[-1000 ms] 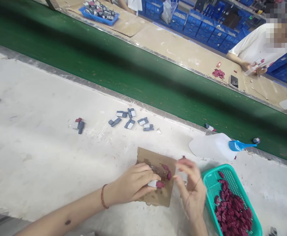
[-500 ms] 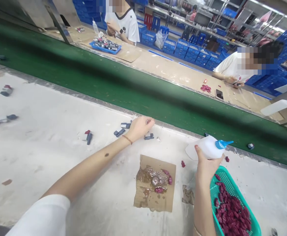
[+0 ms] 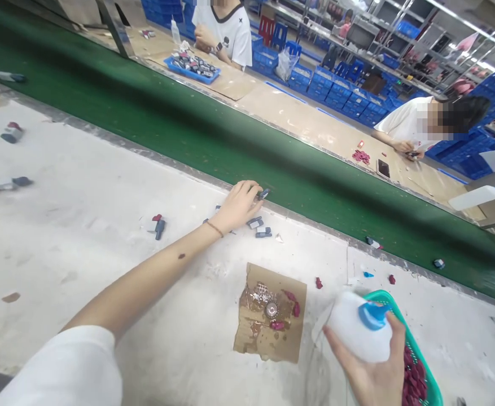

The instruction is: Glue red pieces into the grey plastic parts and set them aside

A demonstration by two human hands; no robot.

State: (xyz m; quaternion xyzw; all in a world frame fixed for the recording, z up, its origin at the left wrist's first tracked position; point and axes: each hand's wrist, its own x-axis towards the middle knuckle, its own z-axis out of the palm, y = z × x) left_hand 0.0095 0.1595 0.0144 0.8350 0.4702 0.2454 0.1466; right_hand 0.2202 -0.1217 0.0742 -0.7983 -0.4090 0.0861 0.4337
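Observation:
My left hand (image 3: 239, 204) reaches to the near edge of the green belt. Its fingers are closed around a small dark-blue and grey plastic part (image 3: 263, 194), which pokes out at the fingertips. More such parts (image 3: 263, 232) lie on the table just below that hand, some half hidden by it. In my right hand (image 3: 369, 366) is a white squeeze bottle (image 3: 349, 330) with a blue nozzle cap, tilted over the green basket (image 3: 431, 380) of dark-red pieces (image 3: 414, 378). A glue-stained cardboard piece (image 3: 292, 344) between the hands bears a metal disc and several red pieces.
The green conveyor belt (image 3: 179, 135) crosses beyond the white table (image 3: 103, 225), carrying a few parts (image 3: 373, 242). Two people sit across it, near a blue tray (image 3: 202, 77) of parts, a phone (image 3: 382, 168) and another white bottle (image 3: 476, 197). A blue tip (image 3: 368, 274) lies near the basket.
My left hand has shifted slightly forward to the belt edge, and a dark part now shows at its fingers. My right hand has brought the bottle lower and nearer, over the basket.

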